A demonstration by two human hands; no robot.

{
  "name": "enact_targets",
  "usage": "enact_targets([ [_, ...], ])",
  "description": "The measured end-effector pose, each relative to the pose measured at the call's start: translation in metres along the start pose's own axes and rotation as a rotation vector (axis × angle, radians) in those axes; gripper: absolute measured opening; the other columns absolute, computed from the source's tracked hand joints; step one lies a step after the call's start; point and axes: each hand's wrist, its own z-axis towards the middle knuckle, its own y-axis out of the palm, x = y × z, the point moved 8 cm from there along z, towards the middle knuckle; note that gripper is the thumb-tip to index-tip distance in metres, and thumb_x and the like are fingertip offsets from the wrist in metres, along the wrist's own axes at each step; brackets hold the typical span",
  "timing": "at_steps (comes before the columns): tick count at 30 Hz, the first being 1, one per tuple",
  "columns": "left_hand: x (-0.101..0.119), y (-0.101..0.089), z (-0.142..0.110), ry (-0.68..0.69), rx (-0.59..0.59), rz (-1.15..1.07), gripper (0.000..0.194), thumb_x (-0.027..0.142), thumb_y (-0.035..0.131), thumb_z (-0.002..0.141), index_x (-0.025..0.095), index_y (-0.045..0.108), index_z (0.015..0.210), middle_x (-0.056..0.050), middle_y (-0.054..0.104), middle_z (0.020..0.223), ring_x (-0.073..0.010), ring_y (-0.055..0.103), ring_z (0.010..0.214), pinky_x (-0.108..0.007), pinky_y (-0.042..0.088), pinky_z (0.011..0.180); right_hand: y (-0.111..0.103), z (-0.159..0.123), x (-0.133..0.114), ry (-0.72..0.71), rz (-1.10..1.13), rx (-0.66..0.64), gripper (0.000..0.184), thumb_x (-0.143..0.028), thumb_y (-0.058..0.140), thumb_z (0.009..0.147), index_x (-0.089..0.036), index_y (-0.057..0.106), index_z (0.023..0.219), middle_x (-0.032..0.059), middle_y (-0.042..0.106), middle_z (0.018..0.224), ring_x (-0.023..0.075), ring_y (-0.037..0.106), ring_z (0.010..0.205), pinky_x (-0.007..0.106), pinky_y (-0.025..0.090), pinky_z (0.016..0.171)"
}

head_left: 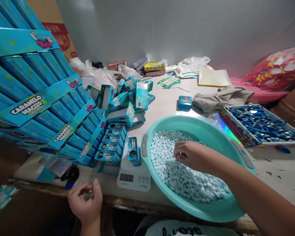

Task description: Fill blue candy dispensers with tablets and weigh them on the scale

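My right hand [189, 155] reaches into a teal basin [211, 131] full of small pale blue tablets [184, 177], fingers curled and pinched over them. My left hand [86, 201] hovers below the table's front edge, fingers closed on a small grey object [88, 196]. A small blue box [133, 150] lies on a white digital scale [134, 173] just left of the basin.
Stacked blue "Caramelo Macizo" display cartons [39, 101] fill the left. Loose blue boxes [127, 101] pile up behind the scale. A tray of blue rings [258, 123] sits at the right, a grey cloth [221, 96] and papers behind. A red floral bag [277, 68] lies far right.
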Motion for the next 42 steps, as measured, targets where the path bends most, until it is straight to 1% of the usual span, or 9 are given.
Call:
enact_targets([
  [4, 0.002, 0.005, 0.003, -0.019, -0.040, 0.001, 0.032, 0.033, 0.077, 0.075, 0.015, 0.057, 0.093, 0.000, 0.052, 0.085, -0.0109, 0.054, 0.064, -0.024, 0.047, 0.057, -0.008, 0.002, 0.000, -0.040, 0.025, 0.074, 0.013, -0.020, 0.057, 0.093, -0.022, 0.068, 0.086, 0.0017, 0.062, 0.093, 0.0174, 0.057, 0.075, 0.031, 0.040, 0.065],
  [10, 0.021, 0.000, 0.003, 0.155, -0.034, 0.127, 0.021, 0.027, 0.074, 0.080, 0.014, 0.061, 0.089, -0.002, 0.055, 0.087, -0.0102, 0.054, 0.063, -0.024, 0.049, 0.058, -0.017, 0.001, 0.000, -0.059, 0.043, 0.168, 0.017, -0.031, 0.054, 0.098, -0.023, 0.069, 0.094, 0.0031, 0.061, 0.100, 0.0190, 0.058, 0.077, 0.033, 0.045, 0.067],
  [13, 0.073, 0.005, -0.001, 0.451, -0.048, 0.146, 0.020, 0.017, 0.077, 0.077, 0.016, 0.059, 0.086, -0.002, 0.058, 0.081, -0.0130, 0.059, 0.069, -0.026, 0.052, 0.065, -0.018, 0.001, 0.001, -0.050, 0.033, 0.179, 0.015, -0.028, 0.055, 0.099, -0.025, 0.069, 0.100, 0.0027, 0.061, 0.105, 0.0190, 0.060, 0.079, 0.033, 0.046, 0.067],
  [16, 0.135, 0.030, -0.003, 0.619, -0.196, 0.098, 0.034, 0.013, 0.078, 0.076, 0.018, 0.059, 0.104, -0.007, 0.063, 0.096, -0.0193, 0.065, 0.090, -0.034, 0.056, 0.084, -0.016, 0.002, 0.002, -0.009, 0.012, 0.147, 0.012, -0.023, 0.060, 0.098, -0.026, 0.068, 0.106, 0.0022, 0.060, 0.113, 0.0189, 0.062, 0.081, 0.033, 0.046, 0.067],
  [20, 0.170, 0.096, 0.006, 0.486, -0.637, 0.213, 0.089, 0.016, 0.073, 0.076, 0.019, 0.029, 0.153, -0.020, 0.042, 0.151, -0.0383, 0.041, 0.140, -0.058, 0.043, 0.111, -0.018, 0.001, -0.003, -0.010, -0.029, 0.145, 0.015, -0.014, 0.063, 0.096, -0.025, 0.067, 0.106, 0.0014, 0.060, 0.116, 0.0182, 0.062, 0.081, 0.033, 0.046, 0.070],
  [25, 0.163, 0.147, 0.018, 0.329, -0.981, 0.155, 0.108, 0.022, 0.072, 0.074, 0.025, 0.006, 0.161, -0.019, 0.041, 0.154, -0.0395, 0.043, 0.140, -0.056, 0.045, 0.108, -0.023, -0.002, -0.012, -0.027, -0.051, 0.183, 0.015, -0.018, 0.070, 0.096, -0.025, 0.066, 0.108, 0.0019, 0.061, 0.116, 0.0207, 0.062, 0.087, 0.031, 0.044, 0.067],
  [31, 0.167, 0.150, 0.038, 0.211, -0.859, -0.013, 0.088, 0.036, 0.073, 0.077, 0.024, 0.031, 0.154, -0.014, 0.047, 0.143, -0.0311, 0.051, 0.133, -0.047, 0.047, 0.109, -0.028, -0.008, -0.015, -0.046, -0.032, 0.203, 0.018, -0.022, 0.070, 0.096, -0.024, 0.065, 0.114, 0.0036, 0.059, 0.118, 0.0222, 0.062, 0.089, 0.034, 0.047, 0.073],
  [36, 0.178, 0.160, 0.032, 0.276, -0.961, 0.007, 0.068, 0.036, 0.067, 0.084, 0.031, 0.043, 0.147, -0.009, 0.043, 0.147, -0.0289, 0.043, 0.140, -0.046, 0.042, 0.115, -0.026, -0.010, -0.015, -0.033, -0.032, 0.177, 0.023, -0.023, 0.071, 0.096, -0.024, 0.064, 0.117, 0.0042, 0.058, 0.119, 0.0229, 0.062, 0.090, 0.033, 0.046, 0.068],
  [42, 0.151, 0.174, 0.021, -0.113, -0.859, -0.148, 0.086, 0.038, 0.073, 0.082, 0.025, 0.032, 0.156, -0.015, 0.049, 0.149, -0.0302, 0.058, 0.128, -0.045, 0.054, 0.103, -0.023, -0.010, -0.016, -0.019, -0.019, 0.127, 0.024, -0.024, 0.072, 0.095, -0.024, 0.064, 0.118, 0.0044, 0.060, 0.118, 0.0236, 0.063, 0.090, 0.032, 0.046, 0.069],
])
